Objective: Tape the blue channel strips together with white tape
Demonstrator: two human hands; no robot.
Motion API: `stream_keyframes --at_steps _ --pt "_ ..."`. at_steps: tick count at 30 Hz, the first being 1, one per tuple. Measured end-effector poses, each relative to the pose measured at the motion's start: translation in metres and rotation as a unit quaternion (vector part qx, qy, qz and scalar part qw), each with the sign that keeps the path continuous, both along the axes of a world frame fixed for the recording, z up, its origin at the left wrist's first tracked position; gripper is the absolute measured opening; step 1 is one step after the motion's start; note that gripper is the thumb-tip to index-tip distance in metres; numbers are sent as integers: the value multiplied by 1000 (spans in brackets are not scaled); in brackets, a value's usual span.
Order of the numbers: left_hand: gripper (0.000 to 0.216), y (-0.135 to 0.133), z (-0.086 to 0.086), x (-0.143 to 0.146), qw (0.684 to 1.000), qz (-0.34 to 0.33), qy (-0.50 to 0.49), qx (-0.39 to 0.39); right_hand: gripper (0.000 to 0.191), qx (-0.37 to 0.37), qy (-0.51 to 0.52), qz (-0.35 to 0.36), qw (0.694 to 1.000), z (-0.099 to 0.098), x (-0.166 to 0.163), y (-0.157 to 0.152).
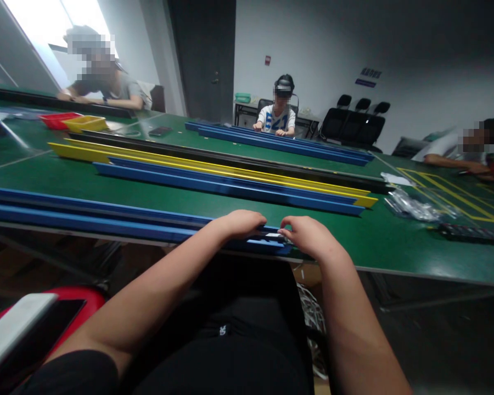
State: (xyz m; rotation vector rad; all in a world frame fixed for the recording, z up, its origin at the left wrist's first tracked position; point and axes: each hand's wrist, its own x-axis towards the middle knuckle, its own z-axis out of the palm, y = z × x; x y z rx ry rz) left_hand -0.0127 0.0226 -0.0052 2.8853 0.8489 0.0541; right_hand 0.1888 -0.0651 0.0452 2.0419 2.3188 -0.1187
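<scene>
A long blue channel-shaped rail (107, 222) lies along the near edge of the table. My left hand (243, 222) is curled over it close to its right end, fingers partly hidden behind the hand. Beyond the fingertips, a small white piece (273, 235) shows on a dark strip inside the channel. At the rail's right end, my right hand (307, 233) is bent with thumb and index finger drawn in beside the strip's tip. Whatever sits between those fingers is too small to make out.
Further back lie a blue rail (230, 185), yellow rails (214, 169), a black rail (247, 162) and more blue rails (284, 144). Plastic bags (415, 206) and a black strip (473, 233) are right. Red (60, 120) and yellow trays (86, 124) stand left. Several people sit around the table.
</scene>
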Motion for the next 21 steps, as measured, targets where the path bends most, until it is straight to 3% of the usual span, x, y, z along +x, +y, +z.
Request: stream_keyframes --at_steps 6,9,16,21 --pt "23 16 5 -84 996 67 8 -62 40 4 -16 7 1000 -9 -19 7" --pt "24 18 7 -107 994 85 15 -67 38 13 -38 17 999 -19 -32 10" --pt "23 14 9 -102 990 122 28 -67 41 34 -42 -7 999 -43 -34 6" --pt "29 9 8 -85 990 128 37 -44 41 50 -53 -9 997 -48 -34 -1"
